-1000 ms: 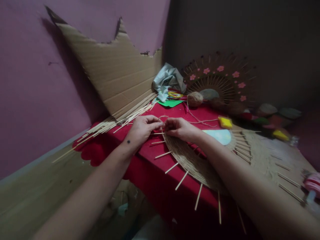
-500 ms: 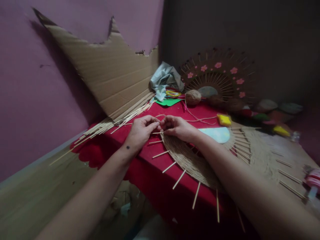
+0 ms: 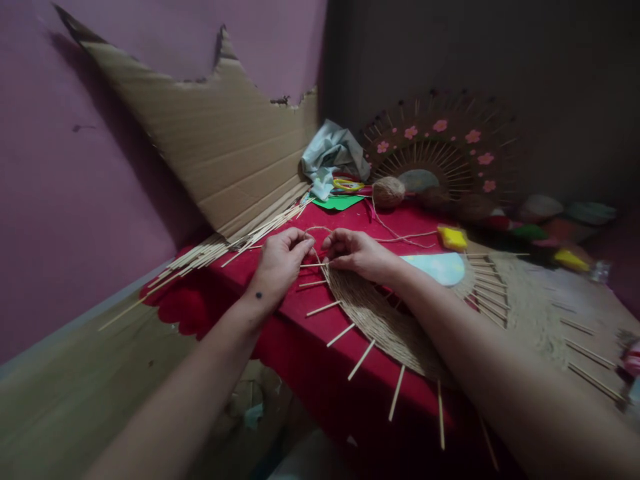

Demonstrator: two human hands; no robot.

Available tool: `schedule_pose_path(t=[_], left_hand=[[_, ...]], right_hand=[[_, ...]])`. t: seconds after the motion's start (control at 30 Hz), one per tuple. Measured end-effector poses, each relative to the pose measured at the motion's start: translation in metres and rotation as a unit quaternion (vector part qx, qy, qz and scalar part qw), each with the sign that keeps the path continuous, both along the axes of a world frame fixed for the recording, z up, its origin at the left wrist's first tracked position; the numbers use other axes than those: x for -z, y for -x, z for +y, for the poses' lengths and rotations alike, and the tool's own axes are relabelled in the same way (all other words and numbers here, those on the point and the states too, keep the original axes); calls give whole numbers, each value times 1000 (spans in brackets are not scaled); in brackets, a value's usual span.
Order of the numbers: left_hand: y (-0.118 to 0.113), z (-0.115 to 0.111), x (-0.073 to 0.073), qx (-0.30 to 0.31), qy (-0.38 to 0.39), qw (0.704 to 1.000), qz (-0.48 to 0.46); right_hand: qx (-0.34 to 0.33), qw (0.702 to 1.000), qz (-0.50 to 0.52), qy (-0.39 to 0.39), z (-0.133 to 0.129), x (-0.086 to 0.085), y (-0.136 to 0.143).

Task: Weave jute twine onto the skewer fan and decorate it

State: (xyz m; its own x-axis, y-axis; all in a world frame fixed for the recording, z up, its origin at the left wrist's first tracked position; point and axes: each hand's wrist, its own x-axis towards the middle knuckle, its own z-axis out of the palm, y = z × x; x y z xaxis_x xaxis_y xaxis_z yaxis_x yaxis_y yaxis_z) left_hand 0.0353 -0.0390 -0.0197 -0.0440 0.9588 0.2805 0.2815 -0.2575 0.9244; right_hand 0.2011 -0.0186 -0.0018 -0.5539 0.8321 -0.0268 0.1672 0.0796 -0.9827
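Two bare hands meet at the middle of the frame, above a tabletop covered in red cloth (image 3: 415, 220). The left hand (image 3: 283, 259) has thumb and forefinger pressed together, pinching a thin tan strand of twine (image 3: 317, 229) that arcs in a small loop between the hands. The right hand (image 3: 356, 254) has its fingers curled in at the upper-left end of a tan woven half-round band (image 3: 383, 327); whether it pinches anything there, I cannot tell. The band sweeps down from the hands through the centre of the frame, with thin pale wooden sticks (image 3: 341, 335) poking from its outer edge. The right forearm lies across the view of it, and a pale blue half-circle (image 3: 435, 268) shows just beyond.

Nearby, in the upper centre, sits a round brown ball of twine (image 3: 389, 192). To the left, loose pale sticks (image 3: 200, 259) lie below a large jagged sheet of brown cardboard (image 3: 200, 140).

The band should be light and fairly firm, best held by its dense weave; the bare sticks look likely to snap. The twine seems soft, limp and rough enough not to slip, suiting a fingertip pinch near the weave.
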Motion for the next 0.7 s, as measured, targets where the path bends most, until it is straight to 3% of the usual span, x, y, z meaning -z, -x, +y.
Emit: schedule_pose_path(t=[0.13, 0.7], left_hand=[[1, 1, 4, -85, -49, 987, 125], [3, 1, 4, -89, -35, 991, 91]], right_hand=[[6, 1000, -2, -14, 0, -2, -1], [34, 999, -20, -35, 1, -14, -6]])
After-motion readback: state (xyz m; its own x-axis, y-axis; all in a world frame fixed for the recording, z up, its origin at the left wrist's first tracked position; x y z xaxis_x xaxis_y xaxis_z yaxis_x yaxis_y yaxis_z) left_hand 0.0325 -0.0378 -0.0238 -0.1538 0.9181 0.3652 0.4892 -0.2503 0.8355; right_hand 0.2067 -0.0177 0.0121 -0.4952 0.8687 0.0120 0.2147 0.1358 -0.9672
